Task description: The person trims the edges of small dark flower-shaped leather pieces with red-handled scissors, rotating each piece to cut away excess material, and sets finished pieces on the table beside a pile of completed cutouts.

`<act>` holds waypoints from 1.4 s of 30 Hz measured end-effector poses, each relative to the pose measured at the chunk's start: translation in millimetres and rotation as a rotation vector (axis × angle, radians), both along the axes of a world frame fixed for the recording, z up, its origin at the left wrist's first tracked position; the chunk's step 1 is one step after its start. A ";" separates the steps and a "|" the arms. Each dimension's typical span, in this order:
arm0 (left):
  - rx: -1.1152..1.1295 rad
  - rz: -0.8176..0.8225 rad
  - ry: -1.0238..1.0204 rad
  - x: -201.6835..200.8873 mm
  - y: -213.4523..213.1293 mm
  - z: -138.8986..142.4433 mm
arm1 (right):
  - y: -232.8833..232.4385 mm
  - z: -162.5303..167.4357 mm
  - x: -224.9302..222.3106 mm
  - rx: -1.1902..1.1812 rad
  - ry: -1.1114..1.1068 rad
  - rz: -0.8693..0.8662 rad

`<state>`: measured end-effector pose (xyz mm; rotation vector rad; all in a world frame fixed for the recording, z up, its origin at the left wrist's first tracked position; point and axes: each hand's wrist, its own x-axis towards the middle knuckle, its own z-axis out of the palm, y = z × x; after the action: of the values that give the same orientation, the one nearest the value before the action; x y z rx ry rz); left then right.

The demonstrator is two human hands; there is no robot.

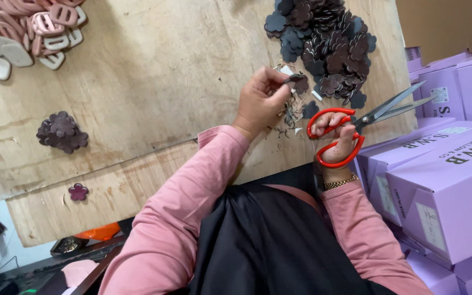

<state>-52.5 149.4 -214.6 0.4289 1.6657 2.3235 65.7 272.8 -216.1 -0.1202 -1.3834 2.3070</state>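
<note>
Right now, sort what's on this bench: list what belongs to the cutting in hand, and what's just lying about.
In use:
left hand pinching a dark flower piece
right hand holding red-handled scissors
big flower pile
offcuts

Lying about:
pink and white buckles
small flower stack
single purple flower
lilac boxes

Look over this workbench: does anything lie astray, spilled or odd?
One purple flower piece lies alone on the lower board, apart from the small stack and the big dark heap. Trimmed scraps litter the wood between the left hand and the right hand holding red scissors.
</note>
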 end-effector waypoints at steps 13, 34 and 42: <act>0.119 0.105 -0.312 -19.0 -70.5 26.7 | -6.8 17.6 -18.5 0.005 0.030 -0.022; 0.238 -0.108 -0.509 -2.5 -51.4 27.3 | -8.4 28.8 -22.7 0.127 -0.037 -0.071; 0.342 -0.123 -0.507 14.4 -29.3 7.3 | -39.7 33.2 -28.1 0.490 -0.102 -0.084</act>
<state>-38.1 120.1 -207.3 -0.0089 0.9892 2.3650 37.6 233.1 -182.9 -0.1406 -1.9112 1.8544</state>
